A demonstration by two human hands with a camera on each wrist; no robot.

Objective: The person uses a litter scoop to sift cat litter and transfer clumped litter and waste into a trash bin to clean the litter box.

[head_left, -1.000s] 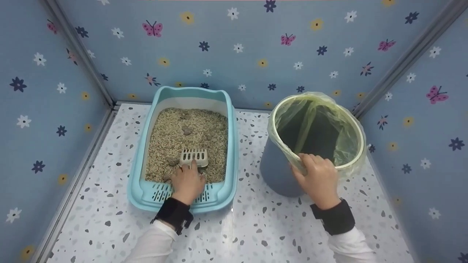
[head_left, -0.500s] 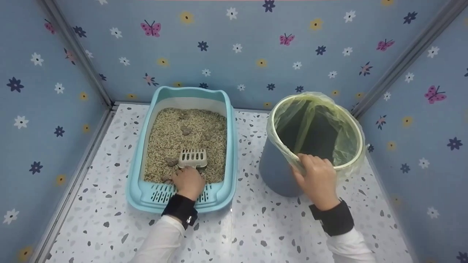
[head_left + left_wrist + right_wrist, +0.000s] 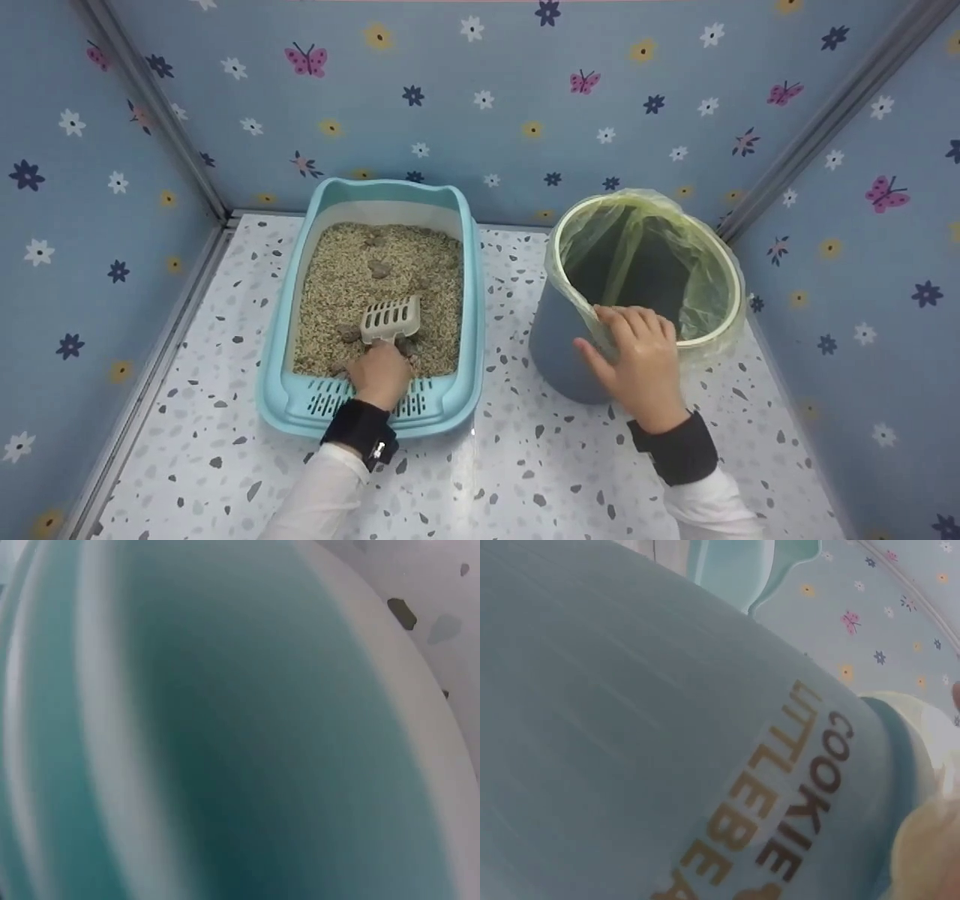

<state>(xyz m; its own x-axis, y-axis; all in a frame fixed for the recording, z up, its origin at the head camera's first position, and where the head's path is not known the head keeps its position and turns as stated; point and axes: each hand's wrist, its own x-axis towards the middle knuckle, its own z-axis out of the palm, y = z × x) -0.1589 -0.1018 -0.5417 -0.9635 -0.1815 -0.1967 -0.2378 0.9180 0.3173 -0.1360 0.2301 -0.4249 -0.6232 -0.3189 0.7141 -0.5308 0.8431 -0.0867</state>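
In the head view, a beige slotted litter scoop point(image 3: 390, 318) lies tilted over the cat litter point(image 3: 341, 259). My left hand point(image 3: 380, 375) grips its handle, which is mostly hidden. Around them is the turquoise litter box point(image 3: 475, 307), whose blurred side wall point(image 3: 277, 720) fills most of the left wrist view. Dark clumps point(image 3: 379, 268) dot the litter. At the right stands a blue-grey bin point(image 3: 559, 349) with a yellowish bin liner point(image 3: 705, 300) folded over its rim. My right hand point(image 3: 637, 360) rests its fingers on the near-left rim, thumb spread apart. Lettering point(image 3: 780, 787) marks the bin's side.
A speckled white floor point(image 3: 510, 457) lies under the box and the bin. Blue flower-patterned walls point(image 3: 450, 67) rise behind and on both sides. A strip of floor separates the two containers.
My left hand has closed round the scoop's handle, and the scoop's head has turned and tilted slightly. My right hand's fingers have loosened from the liner, with the thumb spreading away.
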